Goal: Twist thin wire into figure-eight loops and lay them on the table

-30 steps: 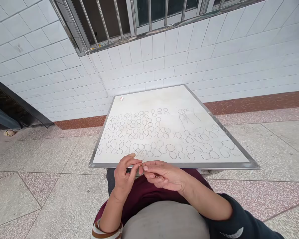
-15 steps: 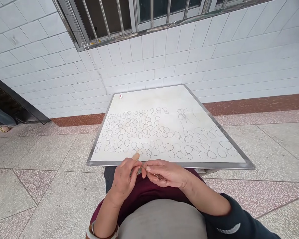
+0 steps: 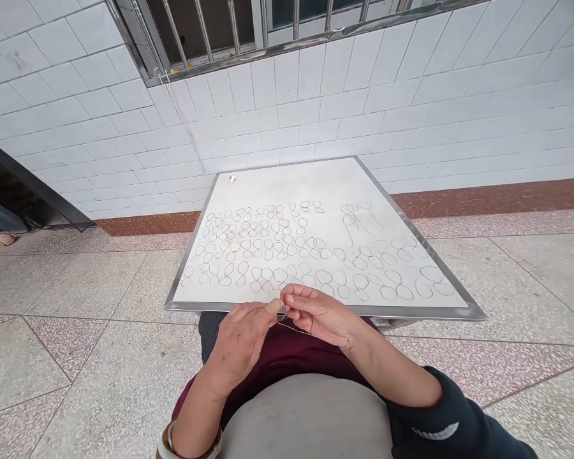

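Note:
My hands meet just over the front metal edge of a white board [image 3: 287, 185], and a pale covering [image 3: 273, 308] wraps one finger of my left hand [image 3: 242, 341]. The fingertips of my right hand [image 3: 320, 315] pinch a thin needle [image 3: 284, 312] beside that covered finger. A fine pale thread [image 3: 296, 329] runs from the pinch down to the right, above my lap. Several dark looped outlines [image 3: 268, 255] cover the board's nearer part. Where the needle's lower end goes is hidden by my fingers.
The board rests over my lap, with a maroon top and grey apron below my hands. A tiny red-and-white object [image 3: 232, 179] lies at the board's far corner. White tiles, a barred window [image 3: 220, 32] and a speckled stone floor [image 3: 100, 376] surround it.
My hands have come closer together and risen slightly, with the covered finger now against the needle. The view has tilted a little, shifting the board upward in the picture.

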A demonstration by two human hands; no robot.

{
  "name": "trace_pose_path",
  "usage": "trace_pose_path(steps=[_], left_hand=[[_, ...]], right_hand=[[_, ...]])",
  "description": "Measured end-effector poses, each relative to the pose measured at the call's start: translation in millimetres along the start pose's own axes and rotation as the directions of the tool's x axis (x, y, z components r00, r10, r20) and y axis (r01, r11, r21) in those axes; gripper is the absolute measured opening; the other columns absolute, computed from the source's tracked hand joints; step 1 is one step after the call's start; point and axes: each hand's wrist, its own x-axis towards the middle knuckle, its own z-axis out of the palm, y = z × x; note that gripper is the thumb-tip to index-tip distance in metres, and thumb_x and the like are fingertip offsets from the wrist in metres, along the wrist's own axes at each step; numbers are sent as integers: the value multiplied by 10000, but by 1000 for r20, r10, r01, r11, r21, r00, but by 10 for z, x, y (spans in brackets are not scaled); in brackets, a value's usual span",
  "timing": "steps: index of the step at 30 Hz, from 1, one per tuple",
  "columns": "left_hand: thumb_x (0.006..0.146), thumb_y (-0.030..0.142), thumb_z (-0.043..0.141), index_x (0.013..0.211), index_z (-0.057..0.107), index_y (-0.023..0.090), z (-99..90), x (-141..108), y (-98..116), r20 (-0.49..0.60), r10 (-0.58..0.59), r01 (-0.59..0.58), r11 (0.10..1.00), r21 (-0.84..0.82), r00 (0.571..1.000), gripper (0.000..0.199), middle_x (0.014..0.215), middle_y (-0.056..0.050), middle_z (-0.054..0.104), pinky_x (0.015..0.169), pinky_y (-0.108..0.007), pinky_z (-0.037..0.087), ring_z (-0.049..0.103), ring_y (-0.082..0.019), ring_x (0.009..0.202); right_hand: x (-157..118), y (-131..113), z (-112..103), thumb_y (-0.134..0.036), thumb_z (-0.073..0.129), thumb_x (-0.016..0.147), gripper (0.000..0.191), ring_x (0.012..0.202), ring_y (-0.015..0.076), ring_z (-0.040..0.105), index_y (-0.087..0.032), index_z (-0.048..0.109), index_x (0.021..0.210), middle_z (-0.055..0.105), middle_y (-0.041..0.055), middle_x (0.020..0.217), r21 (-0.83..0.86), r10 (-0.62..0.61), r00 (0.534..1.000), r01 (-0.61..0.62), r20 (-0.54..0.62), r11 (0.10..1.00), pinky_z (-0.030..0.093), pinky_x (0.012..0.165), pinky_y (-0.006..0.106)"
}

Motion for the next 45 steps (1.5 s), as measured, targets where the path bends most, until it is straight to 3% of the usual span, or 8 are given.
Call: trace_pose_path(steps=[7, 14, 22, 29, 36, 40, 45], left_hand=[[863, 25, 541, 1455, 287, 321, 82, 1, 16, -52, -111, 100, 976, -193, 992, 709, 1009, -42, 718, 778, -312, 534, 637, -161, 888], [880, 73, 544, 1448, 316, 303, 105, 2, 112, -15, -258, 249, 947, -203, 966, 654, 979, -29, 725, 889, -369, 510, 656, -173, 927], [886, 117, 544, 1448, 324, 310, 105, 25, 136, 44, -361, 363, 912, -191, 931, 633, 949, -10, 725, 902, -370, 490, 635, -174, 929], [877, 161, 559, 1443, 321, 317, 189, 22, 166, 86, -523, 524, 804, -281, 848, 634, 896, 9, 711, 820, -323, 488, 619, -163, 893], [837, 150, 587, 1431, 356, 284, 251, 50, 190, 55, -609, 582, 722, -374, 791, 651, 767, 40, 652, 793, -293, 468, 597, -134, 773], [863, 177, 577, 1441, 332, 284, 274, 36, 179, 32, -588, 556, 745, -369, 808, 637, 757, 44, 644, 734, -271, 476, 588, -124, 731], [898, 195, 547, 1456, 290, 298, 303, -40, 140, 25, -535, 525, 817, -239, 845, 624, 885, 11, 699, 793, -309, 490, 627, -151, 868]], right_hand=[[30, 99, -2, -238, 840, 684, 213, 600, 34, 528, -145, 673, 779, 602, -17, 724, 71, -22, 999, 25, -45, 997, 394, 501, 115], [36, 142, 40, -244, 836, 689, 205, 610, 48, 551, -154, 675, 778, 606, -27, 698, 70, -79, 994, 84, -69, 994, 450, 586, 151], [54, 182, 24, -313, 831, 688, 244, 604, 60, 497, -169, 651, 769, 584, -33, 707, 12, -132, 988, 133, -78, 991, 427, 629, 201], [58, 198, 52, -329, 832, 681, 256, 614, 67, 441, -164, 642, 731, 534, -48, 666, 0, -135, 989, 135, -64, 991, 379, 651, 218], [84, 233, 4, -340, 803, 724, 228, 678, 90, 472, -178, 653, 778, 573, -24, 767, -73, -161, 986, 158, -42, 985, 354, 651, 238], [94, 238, -21, -320, 799, 735, 211, 686, 88, 464, -179, 645, 772, 560, -27, 769, -68, -150, 988, 147, -45, 987, 346, 646, 233], [103, 236, -2, -310, 808, 723, 215, 721, 97, 487, -173, 644, 748, 547, -23, 754, 0, -166, 985, 166, -42, 986, 352, 639, 224]])
